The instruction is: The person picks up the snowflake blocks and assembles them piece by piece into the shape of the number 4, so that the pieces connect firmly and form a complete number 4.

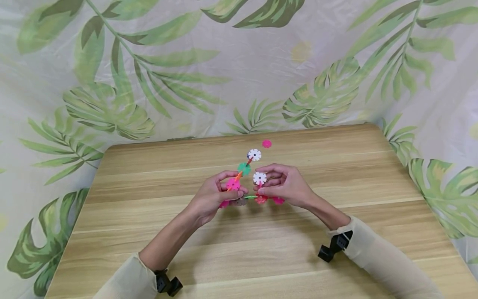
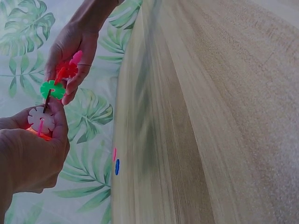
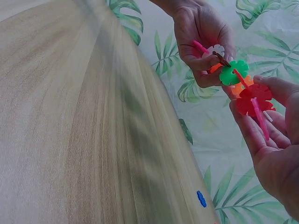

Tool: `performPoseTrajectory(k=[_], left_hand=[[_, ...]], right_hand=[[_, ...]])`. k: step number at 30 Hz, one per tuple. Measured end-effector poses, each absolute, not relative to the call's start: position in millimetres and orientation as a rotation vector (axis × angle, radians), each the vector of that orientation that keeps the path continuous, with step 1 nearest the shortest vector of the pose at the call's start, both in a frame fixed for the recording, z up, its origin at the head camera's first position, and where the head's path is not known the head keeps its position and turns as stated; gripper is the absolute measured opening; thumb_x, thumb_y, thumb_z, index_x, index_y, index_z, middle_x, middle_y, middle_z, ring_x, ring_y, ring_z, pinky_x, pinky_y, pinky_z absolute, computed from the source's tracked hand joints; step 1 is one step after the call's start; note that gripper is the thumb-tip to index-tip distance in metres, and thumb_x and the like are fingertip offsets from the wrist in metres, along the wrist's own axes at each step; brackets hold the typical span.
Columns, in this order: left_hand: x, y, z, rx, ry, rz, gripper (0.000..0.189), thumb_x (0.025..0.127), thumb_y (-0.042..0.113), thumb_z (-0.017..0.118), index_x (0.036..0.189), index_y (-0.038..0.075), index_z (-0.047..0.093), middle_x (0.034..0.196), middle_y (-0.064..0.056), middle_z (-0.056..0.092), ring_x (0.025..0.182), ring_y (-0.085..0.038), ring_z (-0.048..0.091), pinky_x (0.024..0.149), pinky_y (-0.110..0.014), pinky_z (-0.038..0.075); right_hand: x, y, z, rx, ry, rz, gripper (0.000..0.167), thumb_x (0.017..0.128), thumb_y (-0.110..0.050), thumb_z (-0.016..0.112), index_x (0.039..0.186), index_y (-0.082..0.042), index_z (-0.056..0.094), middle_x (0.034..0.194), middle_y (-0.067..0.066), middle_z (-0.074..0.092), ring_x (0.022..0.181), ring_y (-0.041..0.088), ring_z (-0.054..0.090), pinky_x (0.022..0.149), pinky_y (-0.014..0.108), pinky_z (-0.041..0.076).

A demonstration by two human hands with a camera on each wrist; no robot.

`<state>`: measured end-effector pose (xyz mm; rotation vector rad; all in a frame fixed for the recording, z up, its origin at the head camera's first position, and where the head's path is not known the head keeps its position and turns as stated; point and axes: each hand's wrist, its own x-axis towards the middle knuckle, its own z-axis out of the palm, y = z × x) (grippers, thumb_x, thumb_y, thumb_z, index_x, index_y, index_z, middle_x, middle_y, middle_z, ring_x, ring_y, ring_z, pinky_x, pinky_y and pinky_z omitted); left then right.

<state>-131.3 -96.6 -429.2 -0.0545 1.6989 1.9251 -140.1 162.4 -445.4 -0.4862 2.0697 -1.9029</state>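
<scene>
Both hands hold a chain of slotted plastic snowflake discs above the table. My left hand (image 1: 207, 197) pinches its left part by a pink disc (image 1: 233, 184). From there, a green disc (image 1: 244, 168) and a white disc (image 1: 254, 155) reach up and away. My right hand (image 1: 291, 185) grips the right part, its fingers around another white disc (image 1: 259, 178) and a red disc (image 1: 261, 199). In the right wrist view, a green disc (image 3: 234, 73) bridges the two hands, and a pink disc (image 3: 259, 119) stands edge-on in the red one. The fingers hide some discs.
A loose pink disc (image 1: 267, 143) lies near the far edge of the wooden table (image 1: 149, 232). A blue disc (image 3: 201, 199) also lies by that edge. Behind the table hangs a leaf-patterned cloth (image 1: 261, 74). Each wrist carries a small black camera (image 1: 334, 245).
</scene>
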Motion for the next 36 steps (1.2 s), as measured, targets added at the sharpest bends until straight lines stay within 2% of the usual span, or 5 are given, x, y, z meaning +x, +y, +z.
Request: performPoseTrajectory(k=[10, 17, 20, 30, 36], left_hand=[[-130.2, -99.0, -429.6, -0.051, 1.691, 1.927, 0.061, 0.097, -0.008, 0.07, 0.152, 0.0, 0.045, 0.105, -0.011, 0.08, 0.098, -0.019, 0.077, 0.083, -0.03, 0.064], [-129.4, -102.7, -430.3, -0.059, 1.701, 1.95, 0.058, 0.097, -0.008, 0.069, 0.151, 0.002, 0.047, 0.106, -0.011, 0.08, 0.1, -0.019, 0.077, 0.087, -0.032, 0.064], [-129.7, -104.0, -429.6, -0.078, 1.698, 1.964, 0.058, 0.097, -0.008, 0.069, 0.15, 0.004, 0.049, 0.106, -0.011, 0.08, 0.099, -0.021, 0.078, 0.089, -0.034, 0.064], [-130.8, -108.3, -428.9, -0.107, 1.702, 1.963, 0.058, 0.098, -0.006, 0.071, 0.151, 0.003, 0.049, 0.106, -0.01, 0.08, 0.099, -0.021, 0.078, 0.089, -0.033, 0.064], [-130.3, -110.9, -430.2, -0.102, 1.679, 1.978, 0.057, 0.098, -0.007, 0.069, 0.15, 0.002, 0.048, 0.103, -0.008, 0.079, 0.097, -0.019, 0.077, 0.089, -0.033, 0.064]], right_hand=[[-144.1, 166.3, -447.3, -0.52, 2.089, -1.9, 0.055, 0.091, -0.005, 0.083, 0.142, -0.002, 0.064, 0.117, 0.018, 0.073, 0.097, 0.021, 0.077, 0.083, 0.031, 0.065], [-161.3, 180.3, -451.5, -0.554, 2.074, -1.991, 0.035, 0.102, -0.005, 0.069, 0.134, 0.008, 0.064, 0.121, 0.033, 0.071, 0.105, 0.044, 0.074, 0.088, 0.059, 0.061], [-173.7, 183.9, -456.1, -0.502, 2.172, -1.928, 0.032, 0.103, -0.01, 0.069, 0.131, 0.005, 0.067, 0.12, 0.032, 0.072, 0.106, 0.046, 0.072, 0.088, 0.062, 0.06], [-218.0, 181.2, -477.7, -0.427, 2.476, -1.524, 0.038, 0.097, -0.011, 0.077, 0.131, 0.005, 0.069, 0.116, 0.015, 0.077, 0.108, 0.029, 0.071, 0.088, 0.028, 0.061], [-239.2, 170.8, -483.7, -0.425, 2.526, -1.43, 0.04, 0.095, -0.01, 0.08, 0.13, 0.006, 0.069, 0.113, 0.016, 0.076, 0.104, 0.03, 0.072, 0.09, 0.035, 0.062]])
